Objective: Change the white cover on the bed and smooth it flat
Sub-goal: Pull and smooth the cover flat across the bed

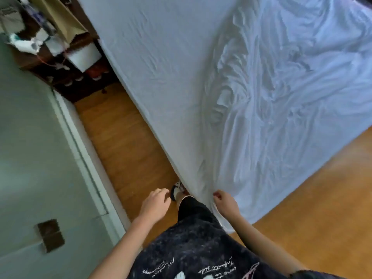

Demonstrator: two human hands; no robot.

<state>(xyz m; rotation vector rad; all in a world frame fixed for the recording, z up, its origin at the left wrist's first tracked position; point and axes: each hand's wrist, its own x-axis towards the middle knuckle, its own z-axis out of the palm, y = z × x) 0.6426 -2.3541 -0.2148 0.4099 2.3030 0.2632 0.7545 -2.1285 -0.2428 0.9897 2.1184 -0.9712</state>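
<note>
At the bed corner just beside your right hand (225,203), the white cover (251,101) lies spread over the bed (161,57), smooth on the side away from that hand and heavily rumpled in the stretch running up from it. You stand at the corner, most likely because pulling from here draws the slack out along both edges at once. Your right hand pinches the cover's corner, fingers curled round a fold of the cloth where it drapes toward the wooden floor (124,137). Your left hand (156,204) hangs free over the floor, apart from the cover, its fingers loosely curled and holding nothing. Your sandalled foot (177,191) sits between the two hands, against the bed's edge.
</note>
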